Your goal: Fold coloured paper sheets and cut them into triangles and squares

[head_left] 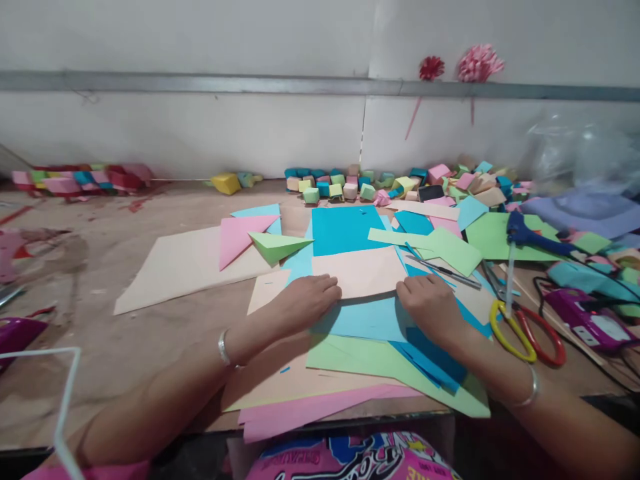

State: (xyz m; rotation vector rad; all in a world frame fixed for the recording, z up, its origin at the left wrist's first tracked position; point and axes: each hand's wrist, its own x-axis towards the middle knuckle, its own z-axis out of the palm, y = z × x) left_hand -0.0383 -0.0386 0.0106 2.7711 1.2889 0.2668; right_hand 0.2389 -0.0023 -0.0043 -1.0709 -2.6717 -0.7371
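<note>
A pale peach sheet of paper point(364, 270) lies between my hands, its near edge lifted in a slight curve. My left hand point(316, 299) grips its near left corner with curled fingers. At the near right corner, my right hand point(431, 308) has its fingers closed on the same sheet. Behind it lies a darker blue sheet point(345, 228); light blue paper point(363, 323) spreads underneath. A pen-like craft tool point(445, 270) rests just beyond my right hand. Scissors point(525, 327) with yellow and red handles lie to the right.
Small folded paper boxes point(330, 187) line the wall. A blue glue gun point(535, 237) and a purple device point(590, 320) with cables sit at the right. A cream sheet point(185, 267) and folded pink paper point(240, 233) lie at the left. A white wire frame point(70, 387) stands near left.
</note>
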